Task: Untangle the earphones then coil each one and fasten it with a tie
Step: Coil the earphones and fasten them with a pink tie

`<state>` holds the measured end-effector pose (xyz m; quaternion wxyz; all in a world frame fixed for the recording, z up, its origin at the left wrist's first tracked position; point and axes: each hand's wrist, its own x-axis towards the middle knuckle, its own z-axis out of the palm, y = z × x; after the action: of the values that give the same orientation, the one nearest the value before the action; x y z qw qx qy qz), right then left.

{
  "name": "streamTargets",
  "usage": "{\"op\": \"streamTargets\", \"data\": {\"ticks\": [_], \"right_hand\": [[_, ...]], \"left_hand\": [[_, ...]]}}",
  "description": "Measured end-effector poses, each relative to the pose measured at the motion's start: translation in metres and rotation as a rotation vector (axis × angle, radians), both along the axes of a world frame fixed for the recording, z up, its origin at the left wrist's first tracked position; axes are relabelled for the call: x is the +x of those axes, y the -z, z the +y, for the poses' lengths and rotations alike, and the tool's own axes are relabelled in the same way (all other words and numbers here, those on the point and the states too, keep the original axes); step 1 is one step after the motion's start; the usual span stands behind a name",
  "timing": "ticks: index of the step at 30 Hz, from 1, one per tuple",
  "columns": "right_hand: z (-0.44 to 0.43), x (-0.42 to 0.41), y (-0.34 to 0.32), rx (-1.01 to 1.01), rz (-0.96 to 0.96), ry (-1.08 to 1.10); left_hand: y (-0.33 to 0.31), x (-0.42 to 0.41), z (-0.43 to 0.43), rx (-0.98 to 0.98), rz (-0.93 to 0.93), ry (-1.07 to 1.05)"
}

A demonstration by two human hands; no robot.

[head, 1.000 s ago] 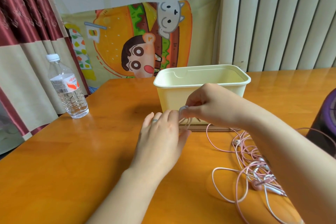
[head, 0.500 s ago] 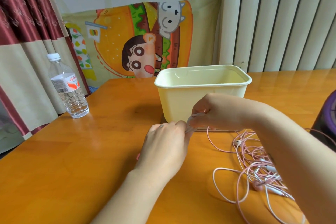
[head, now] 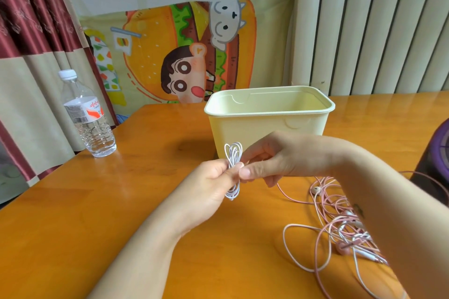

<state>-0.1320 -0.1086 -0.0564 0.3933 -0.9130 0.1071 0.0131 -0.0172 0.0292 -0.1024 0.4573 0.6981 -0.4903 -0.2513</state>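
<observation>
Pink tangle: a loose heap of pink earphones [head: 345,228] lies on the desk [head: 73,226] at the near right, partly under the right forearm; loops cross one another, one earbud shows at the far edge of the heap, and none of it is coiled.
Left hand: the left hand [head: 211,184] is closed round the middle of the white earphone coil [head: 233,172], thumb and fingers pinching the strands together above the desk.
White coil: the bundle stands roughly upright, narrow loops sticking out above the pinch and a shorter bunch hanging below it; it touches nothing but the two hands.
Right hand: the right hand [head: 269,160] comes in from the right, its thumb and forefinger pinched at the waist of the same coil, just against the left fingers; whether it holds a tie I cannot tell, as none shows.
Step in hand: judging by the gathered loops, this looks like the end of coiling one earphone, with the fastening either starting or about to start.
Next move: the left hand would need to keep the waist squeezed so the loops do not spring apart while the right wraps and closes a tie round that spot; the pink heap awaits untangling afterwards.
Beyond the hands: a pale yellow tub [head: 267,119] stands open on the desk just behind the coil, seemingly empty.
Far left: a water bottle [head: 85,116] stands near the desk's edge, well apart from the work.
</observation>
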Motion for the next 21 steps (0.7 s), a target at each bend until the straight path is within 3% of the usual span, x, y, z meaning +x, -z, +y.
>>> {"op": "streamTargets", "data": {"ticks": [6, 8, 15, 19, 21], "right_hand": [[0.003, 0.002, 0.003, -0.281, 0.233, 0.079], [0.004, -0.003, -0.003, -0.293, 0.25, 0.083], [0.012, 0.011, 0.006, -0.004, -0.201, -0.011], [0.011, 0.018, 0.015, 0.118, -0.296, 0.027], [0.009, 0.02, 0.016, 0.13, -0.336, 0.028]], "left_hand": [[-0.003, 0.003, 0.001, -0.103, 0.101, -0.04], [-0.002, 0.005, 0.002, -0.143, 0.142, -0.083], [-0.004, -0.003, 0.0, -0.062, 0.051, -0.016], [0.002, -0.002, -0.002, -0.017, -0.036, -0.067], [0.001, -0.004, -0.002, -0.035, 0.059, -0.048]]}}
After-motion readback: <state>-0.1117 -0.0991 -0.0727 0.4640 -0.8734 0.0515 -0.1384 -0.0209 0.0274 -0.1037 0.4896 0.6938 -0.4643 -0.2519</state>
